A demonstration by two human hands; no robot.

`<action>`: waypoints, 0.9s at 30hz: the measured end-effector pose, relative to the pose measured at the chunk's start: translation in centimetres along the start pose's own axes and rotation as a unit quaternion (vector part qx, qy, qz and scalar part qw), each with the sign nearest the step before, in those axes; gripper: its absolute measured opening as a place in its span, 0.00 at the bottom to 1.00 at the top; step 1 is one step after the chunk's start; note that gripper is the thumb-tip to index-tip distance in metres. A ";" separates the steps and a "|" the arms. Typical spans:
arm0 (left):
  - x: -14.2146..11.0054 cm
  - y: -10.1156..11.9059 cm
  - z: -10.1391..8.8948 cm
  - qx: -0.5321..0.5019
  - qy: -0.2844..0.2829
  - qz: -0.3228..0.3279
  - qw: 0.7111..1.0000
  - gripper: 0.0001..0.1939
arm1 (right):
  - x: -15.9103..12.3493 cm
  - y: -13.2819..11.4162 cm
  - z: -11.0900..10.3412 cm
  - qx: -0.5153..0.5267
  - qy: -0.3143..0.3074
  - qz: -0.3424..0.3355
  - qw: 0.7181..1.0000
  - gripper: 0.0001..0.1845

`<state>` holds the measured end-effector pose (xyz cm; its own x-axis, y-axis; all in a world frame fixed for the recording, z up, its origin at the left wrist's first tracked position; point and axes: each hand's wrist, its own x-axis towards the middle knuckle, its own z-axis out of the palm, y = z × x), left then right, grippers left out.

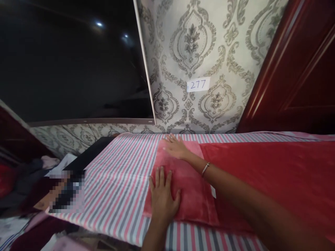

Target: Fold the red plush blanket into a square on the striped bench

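A plush red blanket (pixel 264 174) stretches across the right side of a surface covered by a striped cloth (pixel 115 181). Its left end is folded over, and this folded flap (pixel 193 195) shows a lighter pinkish red. My left hand (pixel 163 197) lies flat on the near part of the flap, fingers spread. Farther back, my right hand (pixel 176 147) rests on the flap's far left corner with its fingers stretched out; a bracelet (pixel 205 169) circles that wrist. A small white label (pixel 213 191) sticks out at the flap's right edge.
A large dark television (pixel 78 69) stands at the back left. Behind the surface is patterned wallpaper (pixel 188 45) with a paper marked 277 (pixel 198 84). Dark red wooden panels (pixel 300 76) rise at the right. Clothes (pixel 23 184) are piled at the lower left, near a blurred patch.
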<state>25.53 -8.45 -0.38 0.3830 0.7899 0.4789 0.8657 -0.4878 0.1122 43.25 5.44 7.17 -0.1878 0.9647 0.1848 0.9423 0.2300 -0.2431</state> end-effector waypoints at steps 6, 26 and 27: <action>-0.7 0.2 0.9 -0.002 0.006 -0.048 0.999 0.38 | 1.3 -2.5 4.1 0.014 -0.045 0.033 0.998 0.39; 0.5 -0.2 0.6 0.034 -0.050 -0.047 0.997 0.34 | -2.7 4.7 1.6 -0.004 -0.007 0.140 0.990 0.35; 0.6 -0.1 0.4 0.036 -0.055 -0.049 0.997 0.34 | -3.6 5.8 1.4 -0.004 -0.012 0.163 0.987 0.35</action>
<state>25.83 -7.77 -0.41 0.3251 0.8699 0.3708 0.9201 -0.3816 0.0886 49.04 3.47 3.72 0.1181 0.9902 0.0749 0.9559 -0.0930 -0.2785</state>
